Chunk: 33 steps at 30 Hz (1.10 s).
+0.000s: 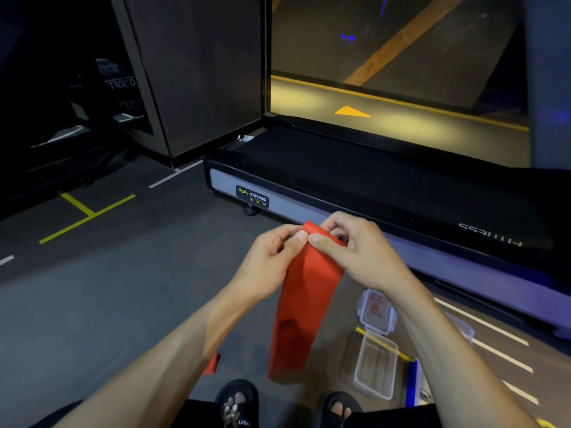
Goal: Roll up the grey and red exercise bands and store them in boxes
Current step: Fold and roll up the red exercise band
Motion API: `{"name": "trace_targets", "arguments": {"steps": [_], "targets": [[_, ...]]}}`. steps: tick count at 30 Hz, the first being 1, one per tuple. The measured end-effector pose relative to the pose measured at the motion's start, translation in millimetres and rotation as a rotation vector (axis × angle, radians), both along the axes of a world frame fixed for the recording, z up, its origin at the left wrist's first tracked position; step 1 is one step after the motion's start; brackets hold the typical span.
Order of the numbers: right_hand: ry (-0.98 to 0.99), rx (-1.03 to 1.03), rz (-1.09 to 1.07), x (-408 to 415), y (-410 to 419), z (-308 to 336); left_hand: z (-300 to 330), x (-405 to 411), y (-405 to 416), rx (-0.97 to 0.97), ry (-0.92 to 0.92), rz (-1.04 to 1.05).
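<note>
My left hand (272, 257) and my right hand (355, 251) both pinch the top edge of the red band (304, 304), thumbs and fingertips curled onto it, where a short first fold or roll stands between them; the two hands sit close together, almost touching; the rest of the band hangs down flat and slightly twisted in front of me, its lower end near my feet, though I cannot tell whether it touches the floor.

Below my right forearm a clear plastic box (375, 366) lies open on the floor, its hinged lid (377, 310) flipped away from me; what is inside I cannot make out; just beside it, to the right, a blue strip (412, 381) stands partly hidden by my arm; a small red piece (212, 363) shows under my left forearm, too hidden to name.

My feet, in black sandals (238, 400), point forward at the bottom edge.

The floor (123, 288) is dark grey, marked with yellow and white lines; a treadmill (370, 186) lies across it ahead of me, black belt and grey side rail with a yellow-lettered label; behind it a dim window or glass panel (401, 72) shows yellow-lit ground with an orange arrow; a dark wall panel (200, 72) stands to the left.
</note>
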State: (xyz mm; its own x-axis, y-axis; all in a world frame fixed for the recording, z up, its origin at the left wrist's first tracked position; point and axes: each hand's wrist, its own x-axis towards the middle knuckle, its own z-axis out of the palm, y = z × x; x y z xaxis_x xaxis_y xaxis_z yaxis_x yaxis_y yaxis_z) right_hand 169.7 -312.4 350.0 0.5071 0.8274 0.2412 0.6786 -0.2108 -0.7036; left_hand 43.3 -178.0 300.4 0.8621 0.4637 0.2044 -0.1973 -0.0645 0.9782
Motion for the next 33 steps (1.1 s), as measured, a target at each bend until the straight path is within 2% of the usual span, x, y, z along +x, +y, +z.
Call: {"name": "trace_targets", "arguments": {"steps": [11,33], "targets": [[0.022,-0.002,-0.052,8,-6,2,-7,-1,2,0.147,0.045,-0.071],[0.065,-0.004,-0.001,13,-11,4,-2,-2,-3,-0.267,0.125,-0.339]]}}
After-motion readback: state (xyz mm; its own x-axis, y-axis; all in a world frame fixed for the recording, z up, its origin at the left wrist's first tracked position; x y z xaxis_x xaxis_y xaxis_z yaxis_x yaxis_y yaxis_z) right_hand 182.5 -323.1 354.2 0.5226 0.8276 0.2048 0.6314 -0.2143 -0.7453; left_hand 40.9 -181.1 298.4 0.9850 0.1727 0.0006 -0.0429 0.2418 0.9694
